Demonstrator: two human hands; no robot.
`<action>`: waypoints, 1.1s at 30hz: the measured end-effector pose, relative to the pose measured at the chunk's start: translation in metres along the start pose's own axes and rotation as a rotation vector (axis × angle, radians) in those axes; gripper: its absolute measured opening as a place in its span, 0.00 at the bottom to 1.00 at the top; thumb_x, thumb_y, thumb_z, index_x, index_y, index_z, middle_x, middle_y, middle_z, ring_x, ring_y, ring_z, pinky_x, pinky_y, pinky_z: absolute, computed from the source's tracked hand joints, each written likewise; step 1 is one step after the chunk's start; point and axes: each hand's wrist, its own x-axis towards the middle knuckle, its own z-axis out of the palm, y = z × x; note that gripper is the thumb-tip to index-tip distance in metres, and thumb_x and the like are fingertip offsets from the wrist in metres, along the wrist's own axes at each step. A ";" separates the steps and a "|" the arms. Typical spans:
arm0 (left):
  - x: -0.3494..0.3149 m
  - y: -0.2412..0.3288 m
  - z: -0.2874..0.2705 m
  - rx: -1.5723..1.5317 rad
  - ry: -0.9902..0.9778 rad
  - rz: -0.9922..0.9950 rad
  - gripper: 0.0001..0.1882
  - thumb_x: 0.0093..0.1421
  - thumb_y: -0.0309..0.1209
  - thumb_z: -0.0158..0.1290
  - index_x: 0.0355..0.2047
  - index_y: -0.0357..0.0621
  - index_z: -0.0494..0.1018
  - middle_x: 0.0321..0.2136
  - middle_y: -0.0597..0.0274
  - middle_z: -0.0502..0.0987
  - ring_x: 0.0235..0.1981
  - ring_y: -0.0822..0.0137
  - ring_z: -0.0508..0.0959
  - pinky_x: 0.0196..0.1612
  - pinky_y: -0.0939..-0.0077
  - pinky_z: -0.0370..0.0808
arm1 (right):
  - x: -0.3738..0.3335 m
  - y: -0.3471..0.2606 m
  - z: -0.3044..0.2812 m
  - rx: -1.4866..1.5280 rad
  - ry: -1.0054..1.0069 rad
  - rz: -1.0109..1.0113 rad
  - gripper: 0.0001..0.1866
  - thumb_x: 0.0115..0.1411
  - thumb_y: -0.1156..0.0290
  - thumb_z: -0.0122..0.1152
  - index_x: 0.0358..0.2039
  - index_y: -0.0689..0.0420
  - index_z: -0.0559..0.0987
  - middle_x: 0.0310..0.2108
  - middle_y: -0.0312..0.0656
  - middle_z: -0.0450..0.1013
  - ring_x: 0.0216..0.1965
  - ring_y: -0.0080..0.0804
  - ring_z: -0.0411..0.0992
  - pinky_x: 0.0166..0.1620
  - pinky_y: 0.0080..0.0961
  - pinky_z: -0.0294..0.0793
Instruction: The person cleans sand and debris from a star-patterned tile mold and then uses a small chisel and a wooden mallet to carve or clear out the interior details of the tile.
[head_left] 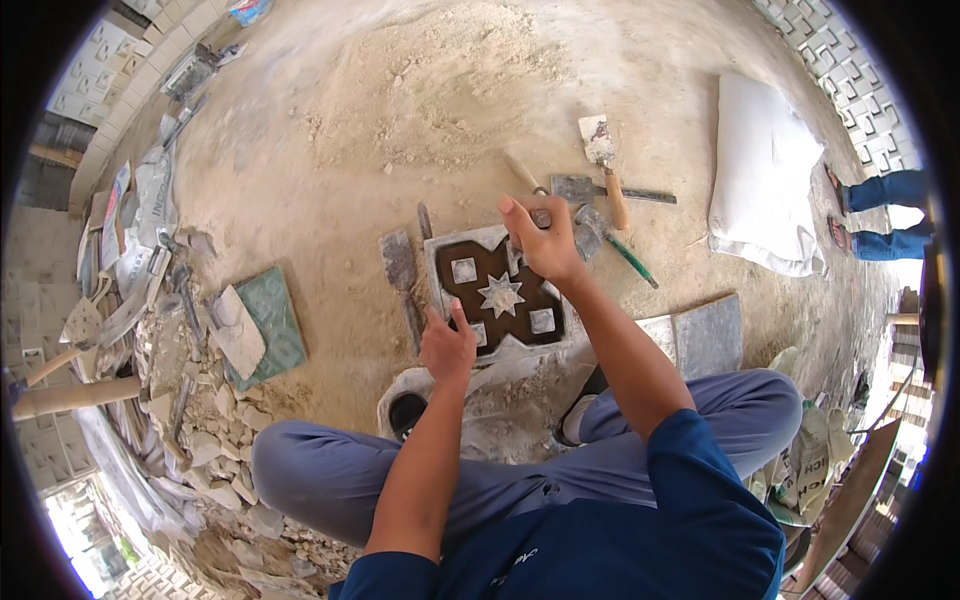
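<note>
A square patterned tile (502,294) lies on the ground before my crossed legs. It has a pale rim, a brown field, a pale star at the centre and small pale squares around it. My left hand (447,345) is at its lower left edge, thumb and curled fingers on either side of that edge. My right hand (543,243) is closed over the upper right part of the tile, round a short tool with a dark round end (541,218); the rest of it is hidden by the fingers. A flat scraper (400,270) lies left of the tile.
Beyond my right hand lie a trowel (612,190), a flat metal tool (645,196) and a green-handled tool (630,262). A white sack (760,170) lies farther right, near a standing person's legs (890,215). Leftward are a green slab (268,320) and rubble (215,430).
</note>
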 end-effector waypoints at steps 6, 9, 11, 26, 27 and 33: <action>0.000 0.010 -0.011 -0.002 -0.038 -0.021 0.40 0.69 0.61 0.36 0.60 0.32 0.66 0.43 0.33 0.79 0.45 0.37 0.79 0.48 0.44 0.74 | -0.002 -0.009 -0.010 -0.018 -0.055 -0.103 0.22 0.67 0.68 0.60 0.17 0.64 0.71 0.13 0.28 0.57 0.18 0.12 0.54 0.21 0.22 0.51; -0.001 0.011 -0.012 -0.019 -0.044 -0.033 0.41 0.70 0.60 0.36 0.60 0.29 0.66 0.45 0.31 0.78 0.47 0.36 0.79 0.50 0.46 0.74 | 0.001 -0.018 -0.006 -0.071 -0.104 -0.175 0.20 0.69 0.70 0.56 0.18 0.63 0.73 0.12 0.29 0.59 0.17 0.13 0.55 0.21 0.21 0.53; 0.000 0.008 -0.013 -0.023 -0.009 -0.031 0.41 0.70 0.60 0.36 0.60 0.29 0.66 0.45 0.31 0.78 0.47 0.36 0.79 0.50 0.46 0.74 | 0.002 -0.010 0.003 0.000 -0.059 -0.276 0.20 0.71 0.71 0.53 0.20 0.61 0.74 0.11 0.29 0.58 0.16 0.14 0.54 0.20 0.21 0.53; 0.006 -0.001 -0.003 0.007 0.014 -0.015 0.40 0.69 0.62 0.36 0.60 0.34 0.67 0.42 0.35 0.80 0.44 0.38 0.80 0.47 0.44 0.75 | -0.002 -0.021 0.008 -0.022 0.021 -0.068 0.19 0.68 0.69 0.58 0.21 0.66 0.72 0.14 0.26 0.57 0.21 0.12 0.54 0.22 0.23 0.52; 0.004 0.001 -0.001 0.004 0.009 0.003 0.40 0.69 0.62 0.36 0.60 0.34 0.67 0.42 0.35 0.80 0.44 0.38 0.80 0.47 0.44 0.75 | -0.001 -0.016 0.004 -0.027 0.023 -0.067 0.19 0.68 0.69 0.58 0.21 0.66 0.72 0.14 0.26 0.57 0.21 0.12 0.54 0.22 0.23 0.52; 0.000 -0.002 -0.003 0.029 -0.014 -0.020 0.41 0.69 0.62 0.36 0.61 0.34 0.67 0.42 0.36 0.80 0.44 0.38 0.81 0.47 0.43 0.75 | -0.003 -0.021 0.011 -0.235 -0.059 -0.115 0.23 0.70 0.66 0.57 0.19 0.64 0.68 0.14 0.25 0.55 0.21 0.12 0.52 0.22 0.24 0.50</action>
